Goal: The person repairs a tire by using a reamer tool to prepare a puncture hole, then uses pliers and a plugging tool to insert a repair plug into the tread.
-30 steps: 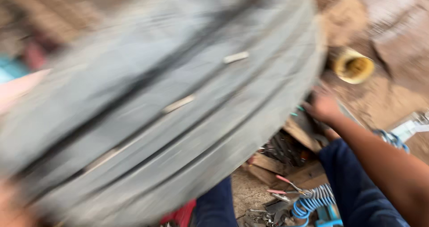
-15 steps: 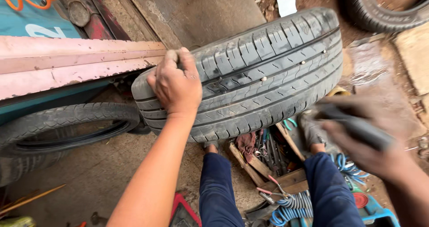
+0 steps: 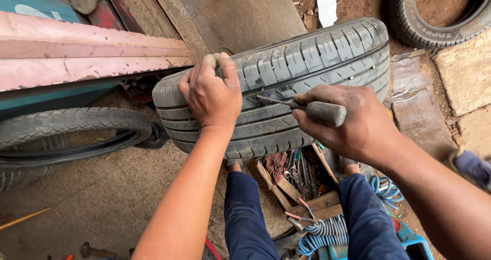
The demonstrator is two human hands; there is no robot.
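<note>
Nearest to me, between my knees, a shallow wooden tool box (image 3: 299, 186) sits on the floor, packed with pliers, screwdrivers and a reddish rag; just beyond it, by my right leg, lies a coiled blue air hose (image 3: 327, 234).

Above that, my right hand (image 3: 353, 122) has its fingers clenched around the grey handle of a spiral reamer tool (image 3: 302, 106), whose threaded tip touches the tread of the upright tyre (image 3: 307, 70) resting across my legs. My left hand (image 3: 212, 93) is pressed over the tread just beside the tip, fingers curled over it, steadying it.

I judge the reaming barely begun: most of the shaft shows outside the rubber, so working the hole and any plugging remain.

Farther off, another tyre (image 3: 66, 132) lies left under the pink bench (image 3: 76, 68), and a third tyre (image 3: 440, 14) lies on the dirt.
</note>
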